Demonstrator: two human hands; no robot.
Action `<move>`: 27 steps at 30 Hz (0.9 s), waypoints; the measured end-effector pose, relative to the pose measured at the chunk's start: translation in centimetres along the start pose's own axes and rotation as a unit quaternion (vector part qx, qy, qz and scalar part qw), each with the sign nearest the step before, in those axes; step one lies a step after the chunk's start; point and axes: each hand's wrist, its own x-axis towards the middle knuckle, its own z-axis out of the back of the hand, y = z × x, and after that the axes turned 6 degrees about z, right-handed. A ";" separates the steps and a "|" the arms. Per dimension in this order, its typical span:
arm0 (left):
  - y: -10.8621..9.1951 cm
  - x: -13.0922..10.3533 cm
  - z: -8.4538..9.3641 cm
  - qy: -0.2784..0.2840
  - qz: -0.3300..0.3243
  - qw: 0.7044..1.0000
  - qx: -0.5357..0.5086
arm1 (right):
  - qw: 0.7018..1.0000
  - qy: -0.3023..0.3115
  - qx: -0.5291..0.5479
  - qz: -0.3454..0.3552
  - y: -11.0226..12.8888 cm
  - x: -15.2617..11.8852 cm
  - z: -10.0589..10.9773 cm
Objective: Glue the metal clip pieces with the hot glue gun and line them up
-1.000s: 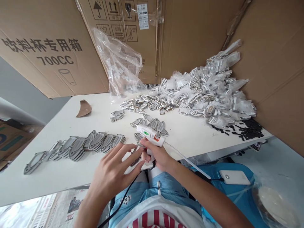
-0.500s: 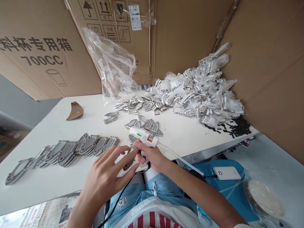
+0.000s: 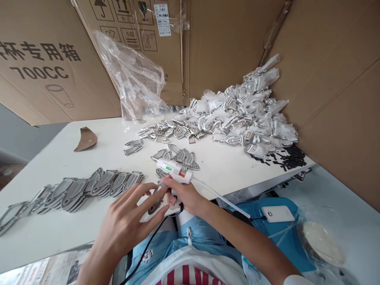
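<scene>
My right hand [image 3: 187, 194] is wrapped round the grip of a white hot glue gun [image 3: 170, 168], a glue stick [image 3: 221, 198] trailing from its rear. My left hand [image 3: 130, 213] is beside it, fingers stretched and apart, above a grey metal piece [image 3: 154, 206] at the table's front edge. The hands partly hide that piece, and I cannot tell whether a fingertip touches it. Just beyond the glue gun is a small group of similar flat metal pieces [image 3: 181, 156]. Overlapping stacks of metal pieces [image 3: 74, 192] run along the left side of the white table [image 3: 113, 158].
A heap of metal pieces in clear plastic bags [image 3: 252, 114] fills the back right, with small black parts [image 3: 292, 158] beside it. Cardboard boxes [image 3: 219, 43] stand behind. A brown scrap [image 3: 86, 139] lies left. A white power bank [image 3: 278, 213] rests on a blue stool [image 3: 267, 204].
The view has shifted slightly, so everything appears a little further left. Both hands keep nearly the same pose, with the glue gun still in my right hand.
</scene>
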 end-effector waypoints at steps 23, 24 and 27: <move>0.1 -0.2 -0.1 0.000 -0.009 1.000 -0.005 | 1.000 0.000 -0.005 0.008 -0.2 -0.1 0.1; 0.1 -0.2 0.0 0.001 -0.007 1.000 -0.006 | 1.000 0.000 -0.003 0.006 -0.2 -0.1 0.0; 0.0 -0.2 0.0 -0.001 -0.007 1.000 -0.004 | 1.000 0.000 0.000 0.001 -0.2 -0.2 0.0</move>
